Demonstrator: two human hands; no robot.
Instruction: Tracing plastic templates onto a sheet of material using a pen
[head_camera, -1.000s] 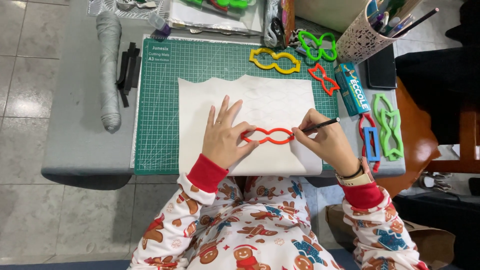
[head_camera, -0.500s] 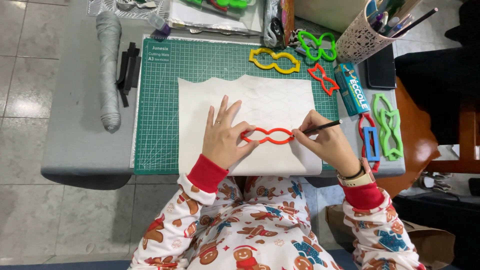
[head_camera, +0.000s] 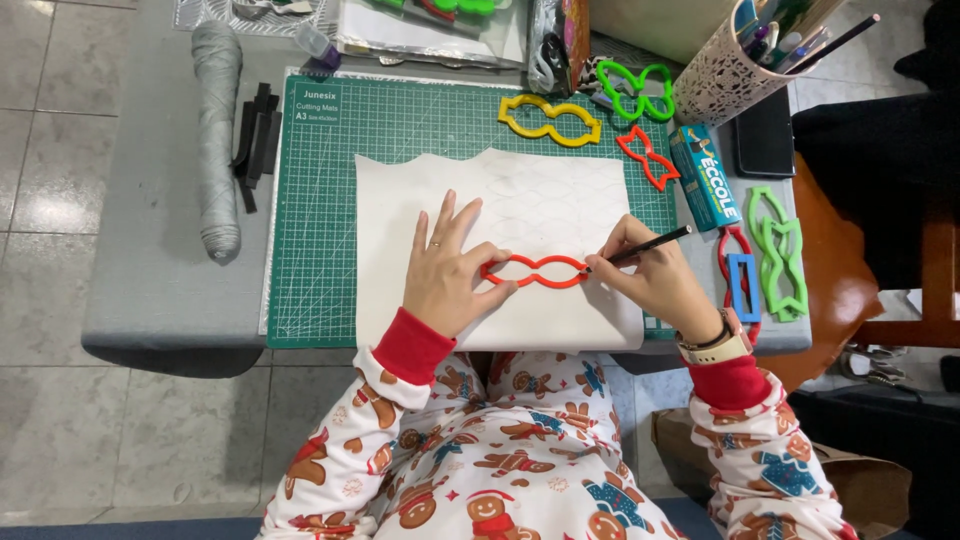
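Green mat (head_camera: 330, 220) | L hand (head_camera: 450, 275) spread on red template (head_camera: 533, 270) | R hand (head_camera: 650, 280) pinching pencil (head_camera: 650, 244) | teal box (head_camera: 705, 178) right

The pencil's (head_camera: 648, 245) tip is being hidden behind the right hand (head_camera: 650, 280). Part of the white sheet (head_camera: 530, 200) is being covered by the left hand (head_camera: 452, 275). Green shapes (head_camera: 455, 6) are being cut off by the top edge, and the faint lines traced on the sheet are too pale to be made out.

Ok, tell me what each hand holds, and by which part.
Right hand grips a black pencil near its tip. Left hand pins the red template by its left end.
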